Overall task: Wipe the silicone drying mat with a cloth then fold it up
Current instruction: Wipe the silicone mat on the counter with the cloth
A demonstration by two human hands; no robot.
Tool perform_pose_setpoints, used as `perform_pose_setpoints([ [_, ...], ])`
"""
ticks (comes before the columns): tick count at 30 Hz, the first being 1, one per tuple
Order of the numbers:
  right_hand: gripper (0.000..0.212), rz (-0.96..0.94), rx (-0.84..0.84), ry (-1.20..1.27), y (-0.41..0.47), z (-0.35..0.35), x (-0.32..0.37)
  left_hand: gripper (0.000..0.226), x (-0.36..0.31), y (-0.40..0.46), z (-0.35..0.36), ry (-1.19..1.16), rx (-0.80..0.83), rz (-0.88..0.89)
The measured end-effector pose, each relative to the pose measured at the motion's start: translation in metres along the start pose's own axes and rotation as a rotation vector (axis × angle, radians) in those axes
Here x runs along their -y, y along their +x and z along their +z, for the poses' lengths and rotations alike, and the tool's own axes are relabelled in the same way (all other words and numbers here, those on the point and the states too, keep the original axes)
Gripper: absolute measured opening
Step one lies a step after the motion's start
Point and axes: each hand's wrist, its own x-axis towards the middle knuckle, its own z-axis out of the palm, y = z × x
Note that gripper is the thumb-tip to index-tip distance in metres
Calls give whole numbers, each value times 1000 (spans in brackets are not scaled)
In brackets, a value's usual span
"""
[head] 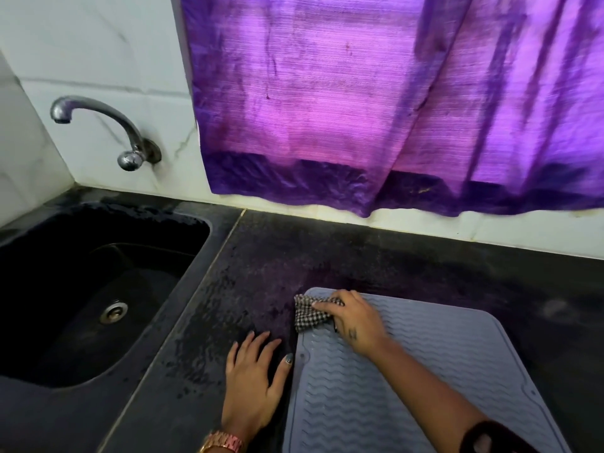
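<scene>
At the far left a dark sink (98,289) is sunk into the black counter (408,266), with a metal drain (113,311) in its floor and a chrome tap (104,129) coming out of the white tiled wall (98,44) above it. To the right of the sink, the left hand (255,384) lies flat on the counter, its fingers (248,346) straight and slightly spread, pointing away from the person; the thumb tip lies just beside the left edge of the silicone drying mat (408,380). A rose-gold watch (224,442) sits on that wrist. Just beyond and to the right of those fingertips, the checked cloth (309,313) lies bunched on the mat's far left corner, part of it hanging over the mat's edge onto the counter. The right hand (354,318) presses down on the cloth, its fingers lying over the fabric and bent around its upper part; the thumb stretches out across the checks. The grey-blue mat, ribbed with wavy lines, lies flat and unfolded on the counter beneath that hand and forearm. Behind, above the fingers of the right hand, a purple curtain (359,93) hangs down the wall.
</scene>
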Motion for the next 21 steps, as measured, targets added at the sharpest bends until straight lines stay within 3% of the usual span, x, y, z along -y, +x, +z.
perform_pose_setpoints([
  [7, 57, 248, -2, 3, 36, 5, 0, 76, 2, 1, 1, 33, -22, 24],
  [16, 46, 415, 1, 275, 38, -6, 2, 75, 2, 1, 2, 37, -9, 23],
  [21, 31, 637, -109, 705, 27, -17, 12, 69, 3, 1, 4, 70, 18, -10],
])
